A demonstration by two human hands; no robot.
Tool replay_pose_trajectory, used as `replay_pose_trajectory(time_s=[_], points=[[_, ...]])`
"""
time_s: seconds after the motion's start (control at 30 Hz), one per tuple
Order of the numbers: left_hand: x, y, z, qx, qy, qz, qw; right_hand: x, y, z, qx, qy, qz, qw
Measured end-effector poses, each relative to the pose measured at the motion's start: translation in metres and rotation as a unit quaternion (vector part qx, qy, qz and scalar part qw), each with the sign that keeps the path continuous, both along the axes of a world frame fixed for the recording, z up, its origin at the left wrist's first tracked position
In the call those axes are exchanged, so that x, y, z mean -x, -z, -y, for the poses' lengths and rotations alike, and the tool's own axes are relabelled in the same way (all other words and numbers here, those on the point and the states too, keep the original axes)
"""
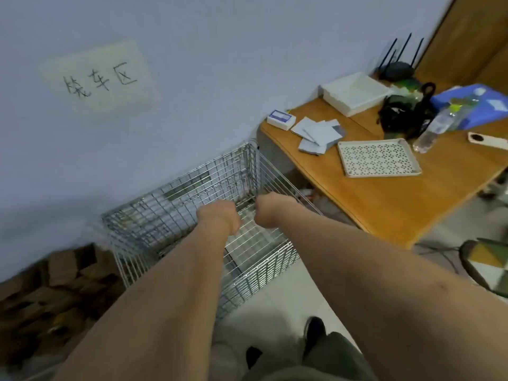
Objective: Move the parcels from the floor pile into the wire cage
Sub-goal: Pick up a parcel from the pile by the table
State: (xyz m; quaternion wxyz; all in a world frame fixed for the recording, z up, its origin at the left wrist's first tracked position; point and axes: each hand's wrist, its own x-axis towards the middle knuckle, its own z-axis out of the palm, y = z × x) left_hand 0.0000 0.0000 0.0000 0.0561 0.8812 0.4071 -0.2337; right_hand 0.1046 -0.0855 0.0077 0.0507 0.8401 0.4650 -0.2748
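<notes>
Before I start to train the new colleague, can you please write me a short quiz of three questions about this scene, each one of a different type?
1. True or false: the wire cage stands between the parcel pile and the wooden table.
2. The left hand and the right hand reach where? A onto the table; B into the cage; C onto the pile.
3. Fill in: the handwritten paper sign hangs on the ___.
Key: 1 true; 2 B; 3 wall.
</notes>
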Motion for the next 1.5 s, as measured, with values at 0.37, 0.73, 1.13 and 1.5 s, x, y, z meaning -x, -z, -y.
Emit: replay_pose_trajectory(time_s=[0.37,0.73,1.13,1.5], points=[[-0.141,0.03,0.156,0.043,0.244,-0.013,0.969,-0.101,0.044,0.197,0.023,0.205,-0.009,0.978],[-0.278,0.042,0.362,0.1,0.455,-0.062,0.883,-0.162,0.072,0.444,0.054,0.442,-0.046,0.894],[-0.344,0.056,0.554,0.045,0.618,-0.092,0.78,-0.163,0.103,0.629,0.015,0.611,-0.088,0.787],[-0.365,0.083,0.702,0.049,0.773,-0.116,0.622,-0.119,0.116,0.729,0.015,0.791,-0.107,0.602]])
